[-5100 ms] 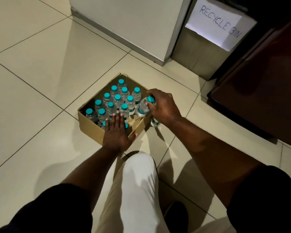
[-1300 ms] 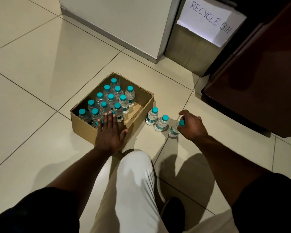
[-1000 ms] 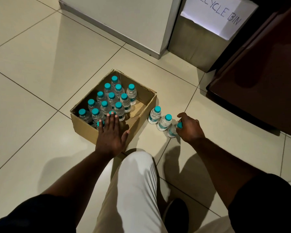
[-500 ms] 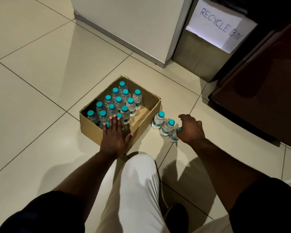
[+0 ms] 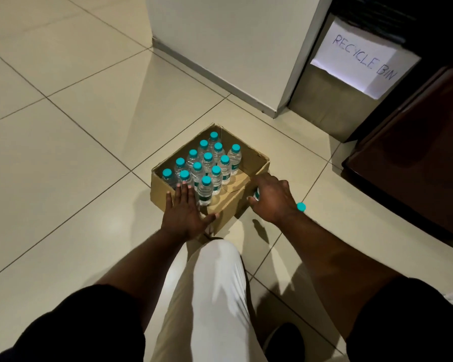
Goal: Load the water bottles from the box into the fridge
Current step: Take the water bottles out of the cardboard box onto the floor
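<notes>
Head view. The cardboard box (image 5: pixel 160 191) stands on the tiled floor (image 5: pixel 84 178) at centre frame, and about a dozen teal-capped water bottles (image 5: pixel 208 163) are upright in its left part. The left hand (image 5: pixel 185 212), fingers straight and flat, presses on the box's near wall and steadies it. The right hand (image 5: pixel 272 199) lies over a floor bottle (image 5: pixel 256 194) just right of the box. Whether its fingers close on that bottle cannot be told. A second cap (image 5: pixel 301 206) shows beside the wrist. No open fridge is in view. The step in hand appears to be gathering the bottles already set out. Each is best gripped round the body rather than the cap and lifted straight up, clear of its neighbours.
</notes>
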Demonstrator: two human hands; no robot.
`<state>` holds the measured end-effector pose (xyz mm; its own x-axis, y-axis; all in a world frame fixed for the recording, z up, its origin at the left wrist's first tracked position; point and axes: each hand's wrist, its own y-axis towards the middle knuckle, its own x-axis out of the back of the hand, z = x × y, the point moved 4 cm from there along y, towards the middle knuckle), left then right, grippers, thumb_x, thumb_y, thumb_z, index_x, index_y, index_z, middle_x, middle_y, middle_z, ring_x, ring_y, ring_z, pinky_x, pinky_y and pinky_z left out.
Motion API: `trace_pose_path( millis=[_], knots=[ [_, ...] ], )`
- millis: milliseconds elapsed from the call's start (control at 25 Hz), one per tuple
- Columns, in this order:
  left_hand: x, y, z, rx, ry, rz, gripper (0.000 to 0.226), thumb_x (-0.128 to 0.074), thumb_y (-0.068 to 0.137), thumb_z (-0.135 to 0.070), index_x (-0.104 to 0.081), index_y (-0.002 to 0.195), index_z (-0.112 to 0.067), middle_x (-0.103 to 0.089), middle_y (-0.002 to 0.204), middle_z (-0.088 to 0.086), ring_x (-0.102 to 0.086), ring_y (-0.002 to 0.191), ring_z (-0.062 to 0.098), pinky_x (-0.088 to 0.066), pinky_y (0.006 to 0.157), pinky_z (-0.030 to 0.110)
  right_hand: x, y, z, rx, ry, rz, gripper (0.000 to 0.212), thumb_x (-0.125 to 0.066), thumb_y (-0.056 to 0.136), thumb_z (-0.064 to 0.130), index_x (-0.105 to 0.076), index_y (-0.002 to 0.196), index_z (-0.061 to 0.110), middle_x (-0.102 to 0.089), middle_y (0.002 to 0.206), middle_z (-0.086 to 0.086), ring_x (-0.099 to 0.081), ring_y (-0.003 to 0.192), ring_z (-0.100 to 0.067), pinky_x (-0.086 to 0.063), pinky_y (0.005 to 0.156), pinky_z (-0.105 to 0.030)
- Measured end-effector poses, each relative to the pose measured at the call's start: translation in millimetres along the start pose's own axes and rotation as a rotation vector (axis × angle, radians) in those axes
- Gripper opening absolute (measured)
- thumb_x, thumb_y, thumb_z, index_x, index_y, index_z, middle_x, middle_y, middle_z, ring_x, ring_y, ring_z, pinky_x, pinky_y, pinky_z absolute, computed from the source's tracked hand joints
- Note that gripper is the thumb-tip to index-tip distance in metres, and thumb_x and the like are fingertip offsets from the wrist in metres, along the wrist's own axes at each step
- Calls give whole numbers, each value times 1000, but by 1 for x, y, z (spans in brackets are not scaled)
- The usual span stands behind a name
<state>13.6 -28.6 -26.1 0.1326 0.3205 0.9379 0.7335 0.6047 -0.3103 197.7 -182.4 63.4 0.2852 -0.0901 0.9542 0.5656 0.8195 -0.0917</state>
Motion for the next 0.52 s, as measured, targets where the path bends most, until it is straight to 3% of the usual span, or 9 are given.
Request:
trace_pose_path(
  millis=[320,520],
  knots=[
    [0,14,9,-74,-14,-15,128,-10,70,-102,20,158,-13,26,165,9,31,150,26,15,122,49,-47,43,57,94,139,57,61,-70,92,32,-44,147,25,-53,145,-1,-49,131,-21,-34,111,-43],
    [-3,12,8,-89,-66,-26,125,-11,71,-102,24,155,-16,30,163,7,32,149,23,13,123,49,-83,82,91,203,6,150,61,-69,91,21,-44,147,24,-46,151,-3,-47,136,-24,-38,110,-46]
  ],
)
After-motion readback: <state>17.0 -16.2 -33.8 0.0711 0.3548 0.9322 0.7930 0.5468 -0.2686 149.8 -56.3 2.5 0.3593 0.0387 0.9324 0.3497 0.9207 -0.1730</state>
